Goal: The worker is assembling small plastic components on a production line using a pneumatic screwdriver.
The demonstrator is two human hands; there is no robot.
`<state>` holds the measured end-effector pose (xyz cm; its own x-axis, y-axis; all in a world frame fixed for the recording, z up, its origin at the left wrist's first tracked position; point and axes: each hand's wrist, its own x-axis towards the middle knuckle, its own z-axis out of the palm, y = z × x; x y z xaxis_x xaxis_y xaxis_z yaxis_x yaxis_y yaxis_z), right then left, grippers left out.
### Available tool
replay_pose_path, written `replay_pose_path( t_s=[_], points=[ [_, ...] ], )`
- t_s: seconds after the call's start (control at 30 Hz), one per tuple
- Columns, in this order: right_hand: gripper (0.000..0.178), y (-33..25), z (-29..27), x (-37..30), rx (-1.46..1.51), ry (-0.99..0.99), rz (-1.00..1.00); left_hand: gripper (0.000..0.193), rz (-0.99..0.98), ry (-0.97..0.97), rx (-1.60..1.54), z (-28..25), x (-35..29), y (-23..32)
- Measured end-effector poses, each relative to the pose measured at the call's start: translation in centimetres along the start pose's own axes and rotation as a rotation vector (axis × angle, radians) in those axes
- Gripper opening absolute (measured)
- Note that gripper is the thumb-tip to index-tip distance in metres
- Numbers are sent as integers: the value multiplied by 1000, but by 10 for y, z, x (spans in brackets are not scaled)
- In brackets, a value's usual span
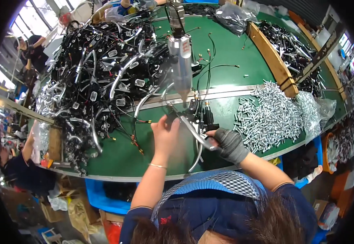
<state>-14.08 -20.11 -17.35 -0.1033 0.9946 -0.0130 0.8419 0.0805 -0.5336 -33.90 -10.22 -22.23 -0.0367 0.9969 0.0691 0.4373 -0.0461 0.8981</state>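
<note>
Between my two hands, under the tip of a hanging silver power screwdriver (181,65), is a brake lever (194,131) with a curved silver blade and a black mount. My bare left hand (164,134) is closed on the black mount end, its fingers partly blurred. My right hand (230,145), in a grey fingerless glove, is closed round the far end of the silver blade. Just beyond the right hand, black fittings with cables (207,116) lie on the green table. Another curved silver lever (196,160) lies below the held one.
A large heap of black and silver brake levers with cables (99,69) covers the left. Small silver metal sleeves (268,118) are piled at right, beside a wooden board (272,61). A metal strip (225,92) crosses the table. A co-worker (20,166) is at the left edge.
</note>
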Motion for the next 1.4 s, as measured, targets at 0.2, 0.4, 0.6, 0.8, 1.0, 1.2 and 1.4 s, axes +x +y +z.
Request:
replay_pose_path(
  t_s=[0.2, 0.4, 0.6, 0.8, 1.0, 1.2, 1.4],
  points=[
    [23, -21, 12, 9, 137, -73, -20, 66, 171, 48, 372, 6, 1, 45],
    [19, 0, 8, 16, 85, -189, 119, 49, 16, -198, -179, -9, 13, 31],
    [19, 27, 6, 5, 805, 60, 415, 41, -15, -80, 164, -33, 5, 7],
    [26, 26, 15, -1, 537, 233, 278, 35, 628, -23, 639, -31, -9, 53],
    [33, 23, 18, -5, 28, 138, 140, 21, 693, -30, 610, -14, 7, 9],
    [33, -22, 2, 0, -25, 240, 43, 13, 353, 103, 288, -20, 11, 1],
    [34, -27, 19, 19, -78, -282, 123, 15, 224, 100, 54, 1, -3, 9]
  ],
)
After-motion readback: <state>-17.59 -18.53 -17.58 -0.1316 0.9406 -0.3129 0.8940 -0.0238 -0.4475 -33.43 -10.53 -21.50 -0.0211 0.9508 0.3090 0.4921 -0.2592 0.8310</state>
